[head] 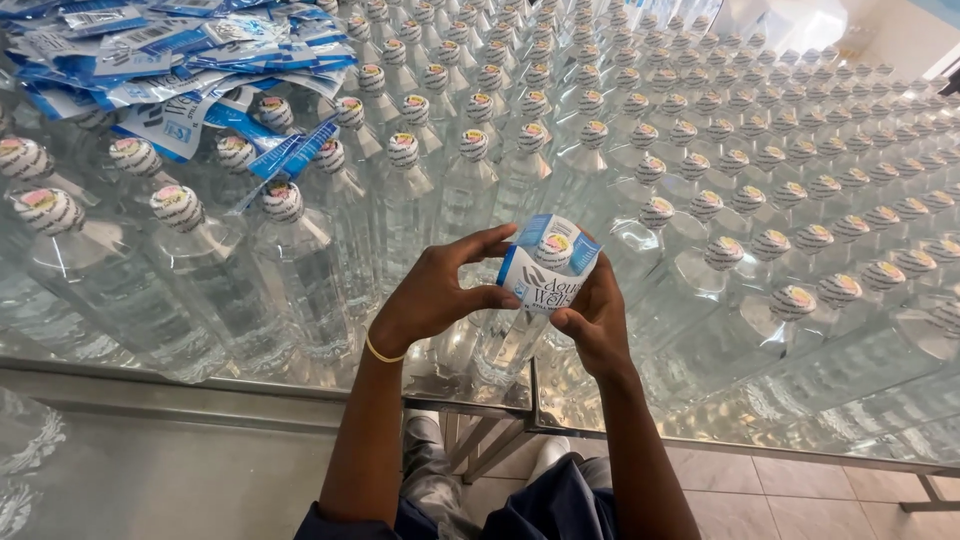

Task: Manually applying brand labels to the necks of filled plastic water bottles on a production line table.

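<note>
A blue and white sleeve label (548, 262) is opened into a ring around the cap of a clear water bottle (510, 340) at the near edge of the table. My left hand (440, 292) pinches the label's left side with thumb and fingers. Its right side is gripped by my right hand (592, 318). A thin yellow band circles my left wrist. The bottle's capped top shows inside the label ring.
Several rows of capped clear bottles (700, 170) crowd the metal table (250, 400), reaching far back and right. A heap of flat blue and white labels (170, 60) lies on bottle tops at the upper left. Tiled floor and my legs show below the table edge.
</note>
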